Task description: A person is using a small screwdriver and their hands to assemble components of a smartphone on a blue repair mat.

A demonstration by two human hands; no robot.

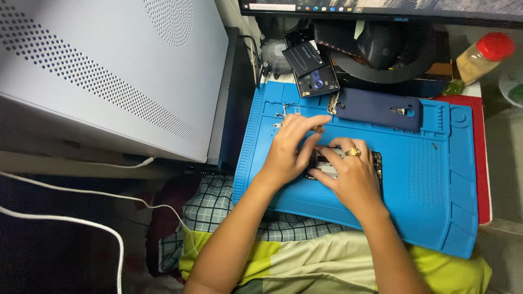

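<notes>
Both hands sit over an opened phone (pixel 377 163) lying flat near the middle of the blue repair mat (pixel 436 185); the mat likely keeps small parts from rolling off, its ridged edge pockets hold a few tiny metal bits (pixel 280 115) at the far left corner; left hand (pixel 289 149) lies palm down with fingers stretched out flat toward the right, pressing on or steadying the phone's left end, not wrapped around anything visible; right hand (pixel 351 174), gold ring on one finger, curls its fingers down onto the phone's middle, seems to pinch or press something there, but what it grips I cannot tell; the hands cover most of the phone, only a dark circuit edge at the right and a pale metal patch between the fingers show; dark blue phone case (pixel 378 109) lies face down just beyond, apart from the hands; another black phone body (pixel 313 73) leans at the far edge; a red-capped jar (pixel 482 57) at far right is blurred; a monitor (pixel 381 8) is cut off at the top; white perforated casing (pixel 109 71) fills the left; white cable (pixel 81 218) runs out of frame near left.
</notes>
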